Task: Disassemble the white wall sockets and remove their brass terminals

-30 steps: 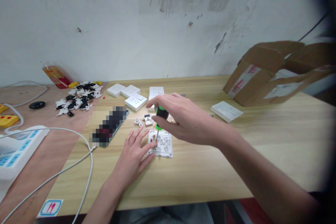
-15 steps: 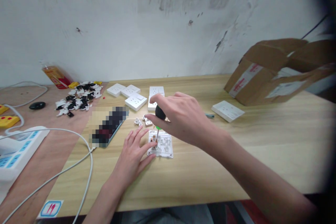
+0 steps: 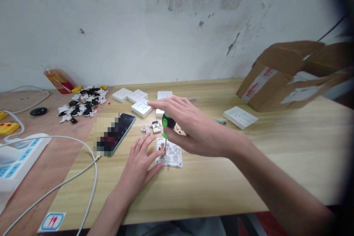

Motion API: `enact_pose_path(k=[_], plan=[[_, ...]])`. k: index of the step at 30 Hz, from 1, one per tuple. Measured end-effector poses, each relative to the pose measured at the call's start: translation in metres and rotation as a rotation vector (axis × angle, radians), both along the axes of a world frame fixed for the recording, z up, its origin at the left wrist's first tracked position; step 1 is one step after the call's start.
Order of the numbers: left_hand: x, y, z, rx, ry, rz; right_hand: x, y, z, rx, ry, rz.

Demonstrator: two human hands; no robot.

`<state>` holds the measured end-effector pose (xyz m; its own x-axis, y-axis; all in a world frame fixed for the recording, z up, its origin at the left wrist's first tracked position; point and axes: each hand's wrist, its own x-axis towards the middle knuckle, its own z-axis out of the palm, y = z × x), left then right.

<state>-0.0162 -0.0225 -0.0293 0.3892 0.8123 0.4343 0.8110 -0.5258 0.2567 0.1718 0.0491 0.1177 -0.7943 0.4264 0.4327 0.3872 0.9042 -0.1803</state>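
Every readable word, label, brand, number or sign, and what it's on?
No words or numbers are readable.
Sign: two red utensil-like shapes, blue-bordered, on the white rectangular sticker on the pale wooden table.
Too blurred: red print on the white tape and the white paper label, both on the brown cardboard box.
Too blurred: markings on the orange-and-red bottle.

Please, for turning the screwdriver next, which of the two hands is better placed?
The right hand, I think: it holds the screwdriver, which points down at the white plate. The left hand is at the plate's left side, touching it, so it seems better suited to steadying.
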Motion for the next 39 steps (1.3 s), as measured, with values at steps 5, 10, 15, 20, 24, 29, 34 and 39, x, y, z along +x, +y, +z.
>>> enact_pose_path(k=[5, 10, 15, 20, 24, 29, 34, 39], plan=[[0.0, 0.0, 0.002, -0.026, 0.007, -0.003, -0.003, 0.0, 0.001, 0.145, -0.006, -0.21], [0.0, 0.001, 0.002, -0.027, 0.011, -0.005, 0.0, 0.003, 0.003, 0.001, -0.054, -0.039], [0.0, 0.0, 0.003, -0.052, 0.033, -0.002, -0.001, 0.007, -0.003, 0.139, 0.048, -0.22], [-0.001, 0.0, 0.002, -0.065, 0.018, -0.009, 0.002, 0.008, -0.005, -0.016, 0.015, -0.044], [-0.001, -0.001, 0.004, -0.085, 0.018, -0.012, -0.001, 0.009, -0.007, 0.072, 0.053, -0.155], [0.0, 0.001, 0.004, -0.078, -0.007, -0.017, 0.0, 0.007, -0.003, 0.05, -0.004, -0.133], [-0.001, 0.003, 0.003, -0.077, 0.008, -0.027, -0.001, 0.009, -0.004, 0.052, 0.029, -0.113], [0.0, 0.002, 0.002, -0.079, 0.018, -0.009, -0.003, 0.008, -0.002, 0.104, -0.001, -0.197]])
